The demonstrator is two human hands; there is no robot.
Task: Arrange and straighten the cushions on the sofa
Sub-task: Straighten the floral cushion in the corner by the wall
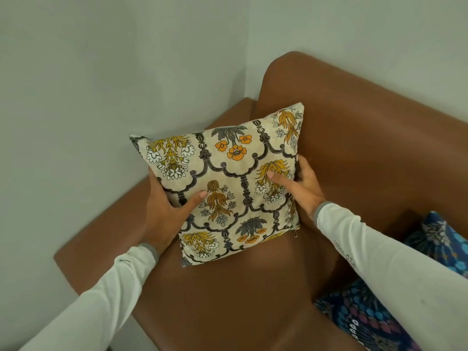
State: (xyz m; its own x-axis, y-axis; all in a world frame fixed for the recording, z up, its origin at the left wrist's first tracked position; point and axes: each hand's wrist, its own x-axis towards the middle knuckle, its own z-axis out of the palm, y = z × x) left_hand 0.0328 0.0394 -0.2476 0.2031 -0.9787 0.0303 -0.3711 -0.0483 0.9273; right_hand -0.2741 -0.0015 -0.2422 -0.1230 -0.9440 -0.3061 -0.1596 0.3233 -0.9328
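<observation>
Between both hands (167, 206), floral cushion (228, 183).

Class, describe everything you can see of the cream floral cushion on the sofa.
The cream floral cushion is square, of printed fabric with orange and yellow flowers inside dark scalloped lines. A small zip pull shows at its lower right corner. It stands tilted in the brown sofa corner, bottom edge on the seat. The left hand and right hand grip its sides.

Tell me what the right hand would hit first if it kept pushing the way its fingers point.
The right hand already grips the floral cushion, so that comes first. Past it, probably the brown sofa's armrest near the corner; depth is unclear.
</observation>
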